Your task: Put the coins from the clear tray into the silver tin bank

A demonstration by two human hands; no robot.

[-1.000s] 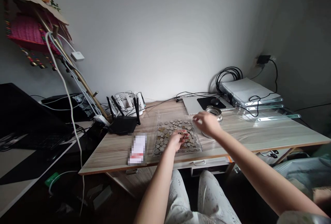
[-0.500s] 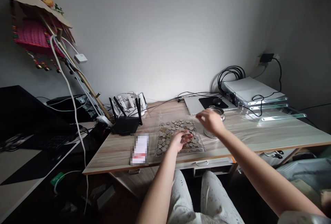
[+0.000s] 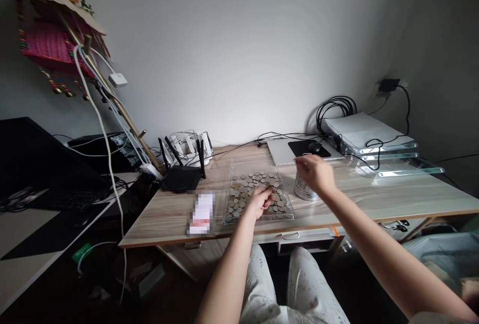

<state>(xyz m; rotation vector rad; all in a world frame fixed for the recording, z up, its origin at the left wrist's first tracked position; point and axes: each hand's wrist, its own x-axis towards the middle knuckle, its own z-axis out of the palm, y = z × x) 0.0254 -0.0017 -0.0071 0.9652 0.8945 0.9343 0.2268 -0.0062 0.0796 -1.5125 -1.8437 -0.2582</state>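
Observation:
A clear shallow tray [image 3: 226, 204] lies near the desk's front edge, with many silver and some brassy coins [image 3: 236, 195] spread over its bottom. Low over the right part of the tray is my left hand [image 3: 259, 202], its fingertips pinched round what looks like a coin. My right hand [image 3: 316, 171] is above a round metal can [image 3: 304, 189] standing right of the tray. Its fingers are curled together and point down toward the can's top; whatever they hold, if anything, is hidden. The hand covers most of the can's opening.
Left of the tray lies a phone [image 3: 201, 214], with a black router [image 3: 182, 178] behind it. A silver laptop [image 3: 279, 152] with a black pad and mouse [image 3: 314, 147] sits behind the can. Clear stacked trays [image 3: 392, 152] stand at the right; cables run along the wall.
My right hand has moved right, from beside the tray's back corner to over the can. The fingers of my left hand have closed over the coins.

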